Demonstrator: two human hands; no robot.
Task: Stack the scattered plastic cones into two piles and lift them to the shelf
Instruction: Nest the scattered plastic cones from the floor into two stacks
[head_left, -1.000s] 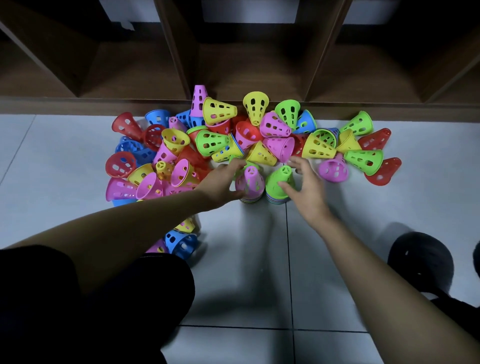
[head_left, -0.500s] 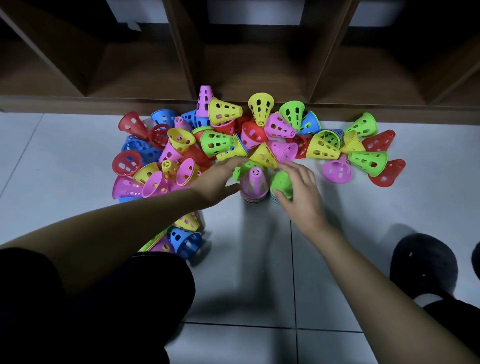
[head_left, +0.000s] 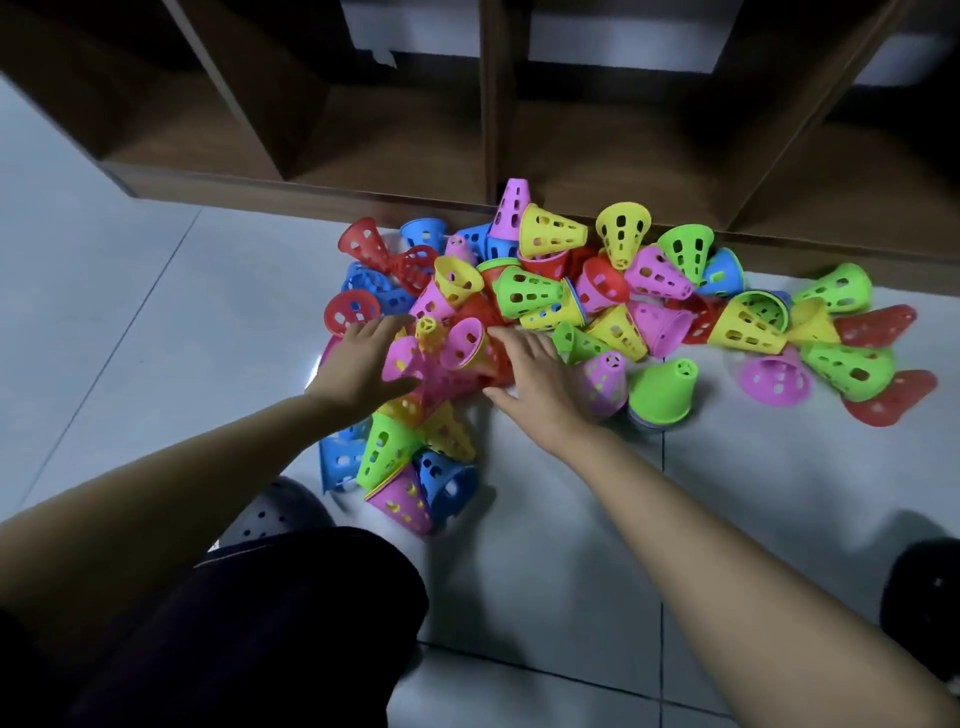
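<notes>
Several perforated plastic cones in pink, green, yellow, blue and red lie scattered on the floor tiles before a wooden shelf (head_left: 363, 130). Two short upright piles stand side by side: one topped by a pink cone (head_left: 605, 382), one topped by a green cone (head_left: 662, 389). My left hand (head_left: 363, 364) reaches with spread fingers onto loose cones at the heap's left. My right hand (head_left: 530, 371), fingers straight, touches a pink cone (head_left: 465, 345) lying on its side. Neither hand grips anything.
The shelf's low compartments open just behind the heap. A small cluster of cones (head_left: 400, 467) lies near my left knee (head_left: 291, 613). A dark shoe (head_left: 924, 597) sits at the right edge. Grey tiles extend left and in front.
Both hands left the two upright piles and moved left onto the loose cones. The view shifted, so the heap now sits further right.
</notes>
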